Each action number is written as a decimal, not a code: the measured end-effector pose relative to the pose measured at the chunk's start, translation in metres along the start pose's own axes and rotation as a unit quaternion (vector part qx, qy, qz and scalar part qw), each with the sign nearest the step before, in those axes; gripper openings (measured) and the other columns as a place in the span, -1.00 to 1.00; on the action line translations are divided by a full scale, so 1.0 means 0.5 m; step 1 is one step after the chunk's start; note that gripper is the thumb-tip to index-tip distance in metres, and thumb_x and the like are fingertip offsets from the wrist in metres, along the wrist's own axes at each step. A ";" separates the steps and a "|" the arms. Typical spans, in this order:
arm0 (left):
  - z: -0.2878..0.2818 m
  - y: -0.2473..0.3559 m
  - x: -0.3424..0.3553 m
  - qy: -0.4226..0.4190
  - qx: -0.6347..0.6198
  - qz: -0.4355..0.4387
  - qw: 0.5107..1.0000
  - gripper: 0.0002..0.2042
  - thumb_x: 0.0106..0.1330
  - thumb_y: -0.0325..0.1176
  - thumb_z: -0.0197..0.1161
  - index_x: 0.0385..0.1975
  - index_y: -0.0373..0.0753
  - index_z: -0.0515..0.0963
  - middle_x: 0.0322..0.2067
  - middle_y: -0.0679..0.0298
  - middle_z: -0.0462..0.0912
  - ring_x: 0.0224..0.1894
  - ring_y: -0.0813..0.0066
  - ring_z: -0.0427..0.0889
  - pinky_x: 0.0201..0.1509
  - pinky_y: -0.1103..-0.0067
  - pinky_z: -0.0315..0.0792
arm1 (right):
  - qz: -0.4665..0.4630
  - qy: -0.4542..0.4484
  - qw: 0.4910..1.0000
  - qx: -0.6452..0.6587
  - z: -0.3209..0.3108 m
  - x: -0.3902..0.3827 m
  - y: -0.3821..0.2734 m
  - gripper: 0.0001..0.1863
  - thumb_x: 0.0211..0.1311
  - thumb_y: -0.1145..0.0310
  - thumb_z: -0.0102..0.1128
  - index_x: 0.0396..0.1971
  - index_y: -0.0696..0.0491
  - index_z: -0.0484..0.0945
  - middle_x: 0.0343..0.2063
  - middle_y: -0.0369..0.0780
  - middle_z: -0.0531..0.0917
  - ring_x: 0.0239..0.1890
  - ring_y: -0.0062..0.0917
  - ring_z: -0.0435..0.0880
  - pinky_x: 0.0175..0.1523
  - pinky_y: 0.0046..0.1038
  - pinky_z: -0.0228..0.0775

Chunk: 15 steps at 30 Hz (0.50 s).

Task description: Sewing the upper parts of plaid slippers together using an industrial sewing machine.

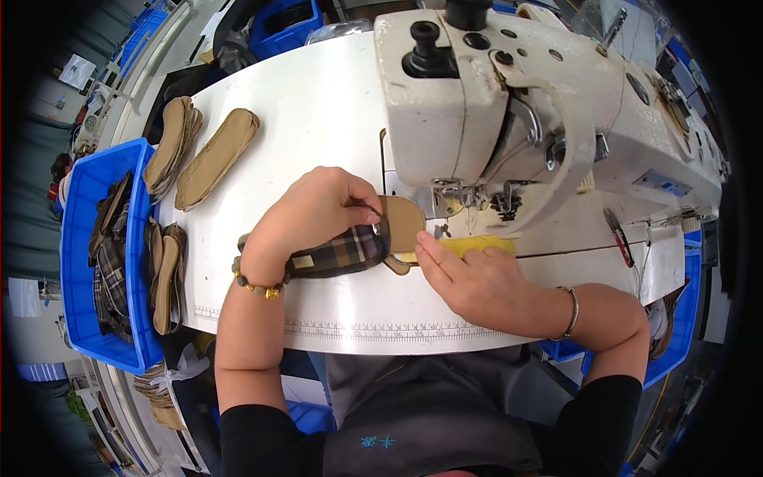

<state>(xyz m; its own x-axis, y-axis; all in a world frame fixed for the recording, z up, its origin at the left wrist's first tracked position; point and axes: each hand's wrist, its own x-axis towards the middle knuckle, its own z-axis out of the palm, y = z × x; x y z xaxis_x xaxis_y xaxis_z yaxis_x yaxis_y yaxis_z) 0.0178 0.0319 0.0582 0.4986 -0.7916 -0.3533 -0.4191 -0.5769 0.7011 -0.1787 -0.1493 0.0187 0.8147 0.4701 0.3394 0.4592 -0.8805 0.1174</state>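
Head view: L hand [322, 211] comes in w/ forearm near upright from the lower edge, wrist bent so the hand arches palm-down over the plaid shoe upper [342, 253], knuckles high, fingers reaching to the person's R. L thumb + index tips are pressed together, pinching the dark edge of the upper nr its front end; other L fingers are partly tucked out of sight. Tan sole piece [407, 222] sits just R of that pinch, btwn the two hands' fingertips, against the upper's end.

R hand [477, 274] is lower, forearm angled in from the lower R w/ elbow bent, back of hand up. Its two leading fingertips lie close together, touching the sole piece's R edge; the other R fingers curl over a yellow piece [493, 243]. Can't tell if R tips pinch the sole or just press it; underside hidden.

Sewing machine [445, 103] head stands beyond the R fingers, presser-foot area just past their tips. Tan insoles [218, 159] lie well off to L fingers' far L, blue bin [149, 350] w/ plaid pcs [111, 274] farther L still. Snips [618, 237] well R of R fingers.
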 end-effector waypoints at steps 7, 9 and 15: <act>0.054 0.029 0.007 0.089 0.025 0.184 0.979 -0.91 0.16 -0.41 0.37 -0.34 -0.14 0.72 -0.42 0.26 0.66 -0.34 0.23 0.65 -0.23 0.46 0.51 | -0.003 0.006 1.000 0.005 0.003 0.002 0.000 -0.65 0.01 0.42 0.20 -0.14 0.14 0.67 0.01 -0.12 0.68 -0.69 -0.67 0.39 -0.58 -0.60 0.24; 0.066 0.024 0.016 0.152 0.135 0.218 0.955 -0.91 0.15 -0.41 0.37 -0.35 -0.14 0.72 -0.45 0.26 0.63 -0.36 0.23 0.64 -0.26 0.43 0.49 | -0.008 0.004 1.000 0.006 -0.002 0.000 0.000 -0.64 0.00 0.42 0.19 -0.15 0.16 0.67 0.00 -0.11 0.68 -0.68 -0.67 0.39 -0.57 -0.60 0.24; 0.059 0.018 0.024 0.119 0.090 0.201 0.968 -0.89 0.13 -0.42 0.38 -0.35 -0.12 0.75 -0.46 0.27 0.63 -0.38 0.25 0.63 -0.29 0.43 0.48 | -0.024 -0.012 0.999 -0.032 -0.005 -0.004 -0.001 -0.63 -0.04 0.43 0.21 -0.15 0.21 0.66 -0.03 -0.05 0.68 -0.66 -0.68 0.42 -0.57 -0.61 0.23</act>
<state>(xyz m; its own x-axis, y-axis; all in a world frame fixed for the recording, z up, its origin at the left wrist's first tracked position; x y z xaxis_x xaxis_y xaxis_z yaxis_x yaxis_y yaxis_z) -0.0024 0.0110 0.0419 0.4192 -0.9032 0.0924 -0.7302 -0.2749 0.6254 -0.1814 -0.1499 0.0201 0.8009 0.5125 0.3097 0.4749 -0.8586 0.1930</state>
